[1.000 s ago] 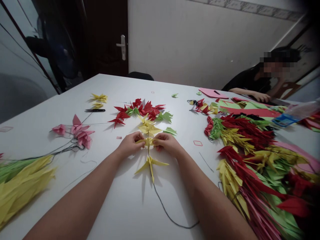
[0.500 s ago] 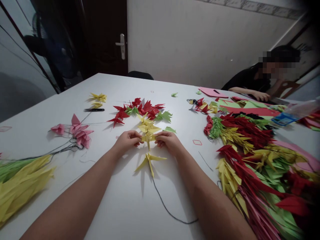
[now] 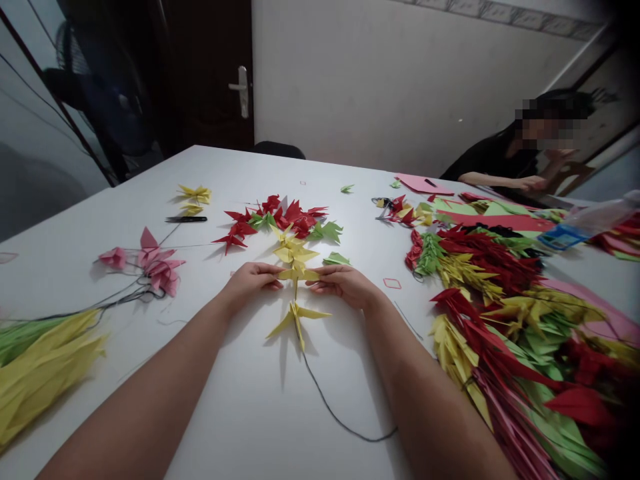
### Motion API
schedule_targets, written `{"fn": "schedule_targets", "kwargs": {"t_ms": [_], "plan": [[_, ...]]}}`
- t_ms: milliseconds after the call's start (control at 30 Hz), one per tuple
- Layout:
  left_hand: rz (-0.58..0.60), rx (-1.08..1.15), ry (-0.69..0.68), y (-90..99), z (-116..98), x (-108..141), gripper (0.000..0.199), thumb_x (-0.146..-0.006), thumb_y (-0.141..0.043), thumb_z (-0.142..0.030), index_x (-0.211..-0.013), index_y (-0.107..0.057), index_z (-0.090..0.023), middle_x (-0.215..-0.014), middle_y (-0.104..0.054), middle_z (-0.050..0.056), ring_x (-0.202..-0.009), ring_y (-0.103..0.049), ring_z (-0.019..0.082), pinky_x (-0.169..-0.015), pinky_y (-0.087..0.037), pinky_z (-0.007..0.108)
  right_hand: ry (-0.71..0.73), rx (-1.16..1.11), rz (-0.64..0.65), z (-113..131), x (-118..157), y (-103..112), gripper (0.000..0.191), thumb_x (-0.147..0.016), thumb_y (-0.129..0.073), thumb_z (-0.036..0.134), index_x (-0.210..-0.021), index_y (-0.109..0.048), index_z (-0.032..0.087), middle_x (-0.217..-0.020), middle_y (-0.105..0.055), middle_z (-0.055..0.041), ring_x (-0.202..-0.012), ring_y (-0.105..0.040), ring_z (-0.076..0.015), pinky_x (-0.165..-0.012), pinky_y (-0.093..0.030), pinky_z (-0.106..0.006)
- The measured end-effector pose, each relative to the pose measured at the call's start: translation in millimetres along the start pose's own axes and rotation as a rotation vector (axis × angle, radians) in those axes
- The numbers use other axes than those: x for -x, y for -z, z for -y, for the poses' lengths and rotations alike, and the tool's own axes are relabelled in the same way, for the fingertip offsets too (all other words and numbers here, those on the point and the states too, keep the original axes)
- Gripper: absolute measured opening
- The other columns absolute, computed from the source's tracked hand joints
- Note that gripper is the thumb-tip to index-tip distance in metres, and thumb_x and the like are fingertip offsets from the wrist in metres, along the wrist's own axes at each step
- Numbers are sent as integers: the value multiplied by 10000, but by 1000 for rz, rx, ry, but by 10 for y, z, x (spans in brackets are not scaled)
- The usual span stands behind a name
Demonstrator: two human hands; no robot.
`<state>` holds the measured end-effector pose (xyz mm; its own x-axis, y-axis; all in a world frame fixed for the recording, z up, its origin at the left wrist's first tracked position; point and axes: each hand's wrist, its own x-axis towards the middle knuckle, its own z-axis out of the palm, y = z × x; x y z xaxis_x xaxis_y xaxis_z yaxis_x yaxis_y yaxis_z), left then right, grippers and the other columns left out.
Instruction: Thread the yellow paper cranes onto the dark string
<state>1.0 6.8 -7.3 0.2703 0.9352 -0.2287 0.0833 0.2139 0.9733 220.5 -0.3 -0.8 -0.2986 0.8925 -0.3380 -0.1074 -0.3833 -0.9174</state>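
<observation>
Pink paper cranes [image 3: 160, 277] are lying at left on the white worktop [image 3: 220, 400]. The left hand [image 3: 250, 283] and right hand [image 3: 345, 285] are reaching in from either side, fingers [image 3: 270, 271] extended towards a yellow origami crane [image 3: 299, 273] strung on dark thread [image 3: 340, 423] mid-worktop; whether they are gripping it, I cannot tell. A light, level hold is sparing the folds. Heaped red, yellow and green cranes [image 3: 480, 280] are spreading rightward, near a bottle [image 3: 595, 217] whose blue label [image 3: 557, 239] is showing no readable writing.

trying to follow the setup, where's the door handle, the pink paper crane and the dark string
door handle [image 3: 243, 87], head view, on the lever where it meets the plate
pink paper crane [image 3: 163, 280], head view, on its folded body
dark string [image 3: 350, 436], head view, on the loose curve below the yellow crane
</observation>
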Motion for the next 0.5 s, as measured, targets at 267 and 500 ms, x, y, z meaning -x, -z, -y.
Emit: {"fn": "schedule_targets", "kwargs": {"t_ms": [267,500], "plan": [[-110,-30,-149,-49,-5,28,416,-670,-560,-300,-1061,-550,-159,-795,-627,28,-489,-514,79,-465,-395,212,293,402,-321,191,72,18,175,-748,-556,290,-836,-614,150,-480,-458,55,-407,-408,-61,-397,-329,-188],[-92,-437,-267,49,-229,321,290,-660,-561,-457,-754,-570,-182,-655,-566,-17,-561,-494,112,-502,-340,209,539,677,-133,570,666,-179,190,-718,-582,349,-807,-602,183,-639,-550,7,-557,-479,-90,-514,-379,-219]]}}
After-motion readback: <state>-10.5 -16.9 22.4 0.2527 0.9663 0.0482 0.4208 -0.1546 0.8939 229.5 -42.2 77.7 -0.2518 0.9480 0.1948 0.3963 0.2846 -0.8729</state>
